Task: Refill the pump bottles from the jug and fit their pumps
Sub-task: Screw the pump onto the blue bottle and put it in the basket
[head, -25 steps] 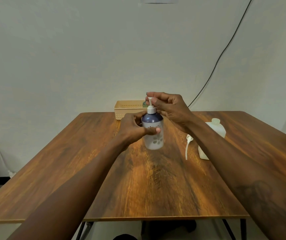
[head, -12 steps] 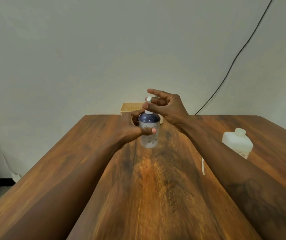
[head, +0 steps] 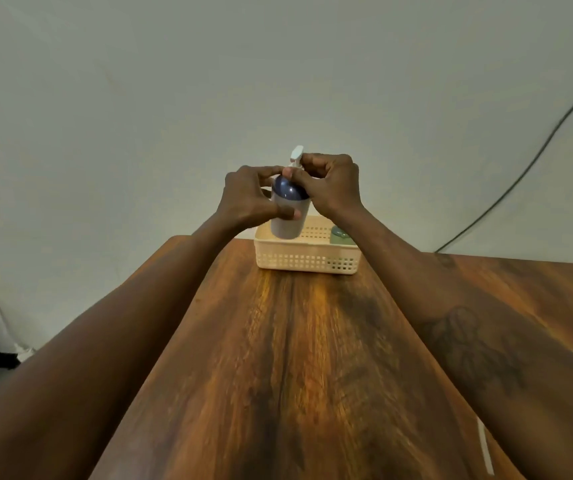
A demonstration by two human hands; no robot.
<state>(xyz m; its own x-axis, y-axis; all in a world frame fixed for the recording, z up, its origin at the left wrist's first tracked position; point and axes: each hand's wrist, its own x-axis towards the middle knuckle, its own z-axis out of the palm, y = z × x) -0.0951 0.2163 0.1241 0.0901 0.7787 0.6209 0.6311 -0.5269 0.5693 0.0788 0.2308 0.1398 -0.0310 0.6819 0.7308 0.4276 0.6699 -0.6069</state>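
Note:
A pump bottle [head: 287, 216] with a dark blue shoulder and pale body is held in the air above the cream basket [head: 307, 261] at the table's far edge. My left hand [head: 248, 197] grips its body from the left. My right hand [head: 330, 187] pinches the neck of the white pump [head: 296, 155] that sits on top. A green bottle [head: 340, 235] stands in the basket's right end, partly hidden by my right wrist. The jug is out of view.
The wooden table [head: 295, 358] stretches toward me between my forearms. A thin white tube [head: 485, 448] lies at its lower right. A black cable [head: 520, 174] runs down the wall on the right.
Both hands have carried the bottle away from me and up over the basket. The view has moved forward, and the jug has slid out of the frame on the right.

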